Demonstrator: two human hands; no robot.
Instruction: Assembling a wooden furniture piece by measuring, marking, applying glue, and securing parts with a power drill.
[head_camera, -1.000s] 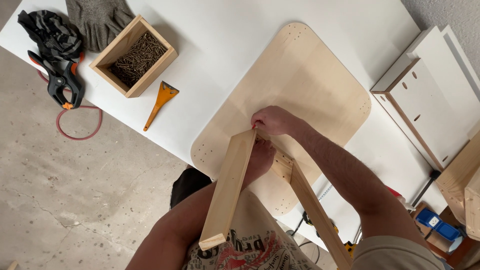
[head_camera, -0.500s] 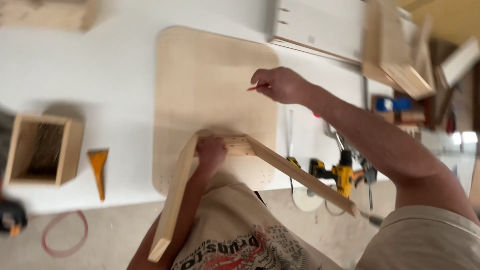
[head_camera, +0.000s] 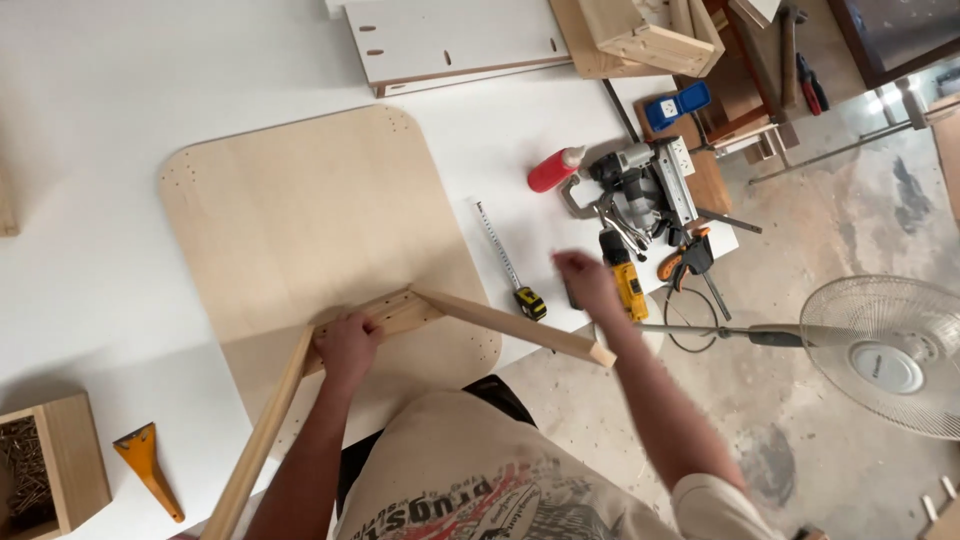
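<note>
**Two hands, one wooden frame**

One hand, the left hand (head_camera: 347, 345), is pressing down on the wooden frame (head_camera: 400, 312), right where its two long sticks are meeting in a corner. Its fingers are curling over the wood and holding it tight. The frame is lying on the rounded wooden board (head_camera: 300, 220), which is resting on the white table (head_camera: 100, 120). One stick is running from the grip toward the person's body, and the other is sticking out past the table edge.

Off to the right of the grip, the right hand (head_camera: 585, 280) is hanging in the air, blurry, so I cannot tell if it is pinching anything. It is hovering just beside the yellow drill (head_camera: 625, 280). Between the two hands, a tape measure (head_camera: 510, 265) is lying stretched out. Farther past the drill, a red bottle (head_camera: 552, 170) is lying near a pile of tools.
</note>
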